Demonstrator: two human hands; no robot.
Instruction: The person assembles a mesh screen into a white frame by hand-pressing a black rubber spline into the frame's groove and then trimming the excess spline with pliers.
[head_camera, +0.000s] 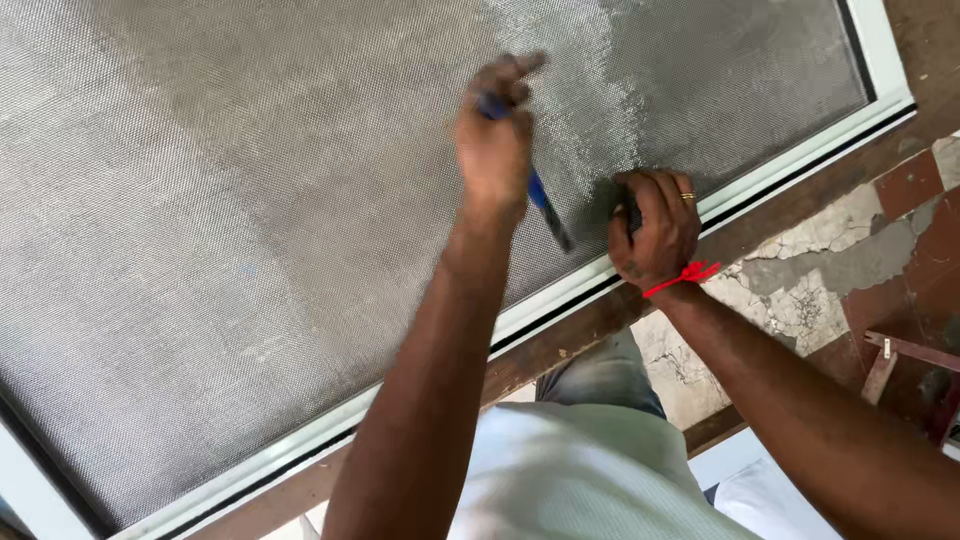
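Over the near edge of a large mesh screen (250, 230) in a pale frame (560, 300), a person leans in with both arms reaching forward. The left hand (495, 140) is clenched around a blue-handled tool (545, 200); the handle runs down out of the fist toward the frame, and its dark tip rests on or just above the mesh, blurred so the kind of tool is hard to tell. The right hand (655, 225) sits close beside it at the frame's near edge, fingers curled tight over something small and dark that is mostly hidden by the knuckles. A gold ring (688, 196) shows on one finger and a red thread (685, 275) is tied at the wrist. The screen's far and left parts are cut off by the picture. It lies on a wooden support (560, 340), above a cracked, patchy floor (810, 270) at the right. A metal bracket (900, 355) lies there, partly cut off.
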